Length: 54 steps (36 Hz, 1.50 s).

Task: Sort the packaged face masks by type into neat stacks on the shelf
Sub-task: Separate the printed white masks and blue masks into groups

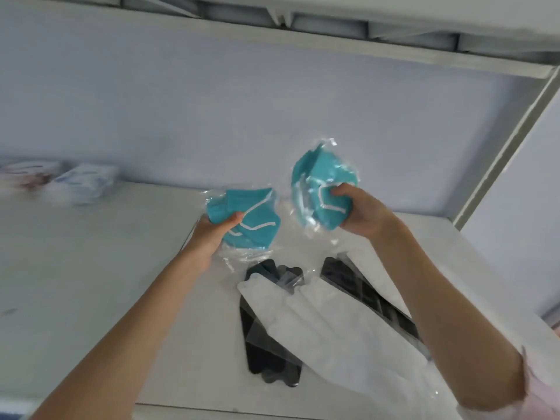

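Two teal masks in clear wrappers, one per hand, both raised above the white shelf [91, 283]. Left hand [212, 234] clenched on the lower teal mask packet [251, 219], thumb pressed across its face, packet at about 10 o'clock from the pile below. Right hand [357, 210] pinching the upper teal mask packet [321, 180] by its lower right corner, packet tilted on end at about 12 o'clock from the pile. The two teal packets near each other, not touching.

On the shelf under the forearms, a loose overlapping pile: two white mask packets [318, 322] lying across two black mask packets, one black [266, 359] at 6 o'clock, the other black [363, 292] at 3 o'clock under the right forearm. Exact count within the pile hard to tell through the wrapping.

At far 9 o'clock against the wall, two blurred stacks of pale packets [85, 183], side by side.
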### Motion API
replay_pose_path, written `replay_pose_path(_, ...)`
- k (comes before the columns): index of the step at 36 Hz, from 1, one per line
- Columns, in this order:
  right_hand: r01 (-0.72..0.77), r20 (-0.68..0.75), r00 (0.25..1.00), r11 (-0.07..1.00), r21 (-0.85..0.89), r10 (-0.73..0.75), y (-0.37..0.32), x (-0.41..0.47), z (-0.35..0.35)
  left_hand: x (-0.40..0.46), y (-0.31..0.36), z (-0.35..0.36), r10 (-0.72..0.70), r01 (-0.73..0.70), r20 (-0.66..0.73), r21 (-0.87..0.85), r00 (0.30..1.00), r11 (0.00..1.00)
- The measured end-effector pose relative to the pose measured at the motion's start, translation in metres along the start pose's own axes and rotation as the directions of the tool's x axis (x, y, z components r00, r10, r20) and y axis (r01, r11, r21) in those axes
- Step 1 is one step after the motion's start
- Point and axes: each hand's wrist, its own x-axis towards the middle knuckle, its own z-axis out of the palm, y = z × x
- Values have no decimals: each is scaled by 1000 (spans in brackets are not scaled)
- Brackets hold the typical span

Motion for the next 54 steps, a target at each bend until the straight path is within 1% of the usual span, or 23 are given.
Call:
replay_pose_path(2, -74, -39, 997, 993, -90, 71, 26, 1, 29, -5, 2, -4, -4, 2, 60, 22, 998, 1000)
replay_pose_path(5, -79, -177, 984, 968, -238, 37, 63, 4, 62, -14, 5, -11, -7, 2, 140, 39, 990, 999)
replay_pose_path(7, -57, -209, 978, 969, -240, 6, 80, 4, 79, -16, 3, -22, -57, 47, 187, 59, 981, 997)
replay_pose_path(9, -19, -233, 972, 974, -227, -35, 94, 3, 95, -19, 2, -36, -112, 92, 269, 83, 957, 992)
replay_pose_path(11, 36, -271, 957, 970, -239, -102, 107, 1, 111, -25, 5, -48, -74, 40, 335, 108, 939, 993)
replay_pose_path(13, 97, -321, 930, 963, -251, -177, 118, 1, 123, -28, 10, -58, 40, -78, 341, 98, 939, 992)
replay_pose_path(15, 174, -296, 918, 939, -298, -264, 125, -2, 132, -28, 12, -70, 114, -141, 338, 56, 934, 988)
replay_pose_path(17, 245, -217, 919, 909, -338, -329, 132, -5, 139, -27, 13, -85, 147, -155, 348, -5, 926, 988)
replay_pose_path(19, 277, -159, 920, 882, -380, -357, 142, -7, 146, -29, 12, -101, 148, -140, 374, -49, 915, 989)
replay_pose_path(21, 258, -132, 932, 875, -409, -336, 157, -8, 149, -31, 7, -113, 130, -124, 392, -41, 911, 991)
replay_pose_path(23, 190, -119, 958, 892, -411, -259, 172, -9, 151, -35, -1, -122, 126, -115, 386, -52, 914, 992)
replay_pose_path(25, 131, -131, 970, 894, -428, -205, 182, -11, 156, -39, -8, -127, 137, -100, 381, -116, 914, 988)
replay_pose_path(27, 117, -186, 958, 889, -443, -218, 190, -11, 161, -47, -11, -124, 152, -80, 360, -207, 920, 975)
replay_pose_path(29, 132, -228, 940, 888, -441, -253, 195, -11, 167, -58, -12, -117, 138, -53, 274, -294, 952, 954)
replay_pose_path(31, 149, -244, 928, 882, -448, -280, 197, -12, 177, -67, -8, -110, 181, -129, 151, -301, 972, 945)
replay_pose_path(33, 188, -254, 910, 872, -451, -328, 197, -13, 183, -72, -3, -106, 286, -254, 97, -256, 953, 933)
replay_pose_path(37, 276, -226, 878, 832, -480, -422, 191, -16, 190, -70, 8, -108, 430, -408, 106, -176, 897, 896)
replay_pose_path(41, 358, -196, 847, 803, -477, -495, 184, -15, 191, -60, 17, -109, 509, -500, 141, -98, 849, 861)
replay_pose_path(43, 339, -186, 858, 801, -494, -479, 185, -14, 187, -56, 16, -111, 489, -490, 182, -42, 853, 871)
replay_pose_path(45, 254, -179, 889, 778, -575, -422, 190, -14, 181, -55, 9, -112, 417, -421, 229, -34, 880, 907)
replay_pose_path(47, 172, -172, 921, 759, -628, -351, 195, -14, 176, -56, 0, -113, 362, -360, 244, -53, 900, 931)
replay_pose_path(50, 156, -142, 944, 785, -599, -297, 198, -11, 169, -57, -3, -113, 316, -300, 186, -112, 930, 947)
replay_pose_path(54, 163, -153, 942, 807, -567, -298, 194, -5, 172, -62, -1, -111, 307, -279, 137, -194, 942, 940)
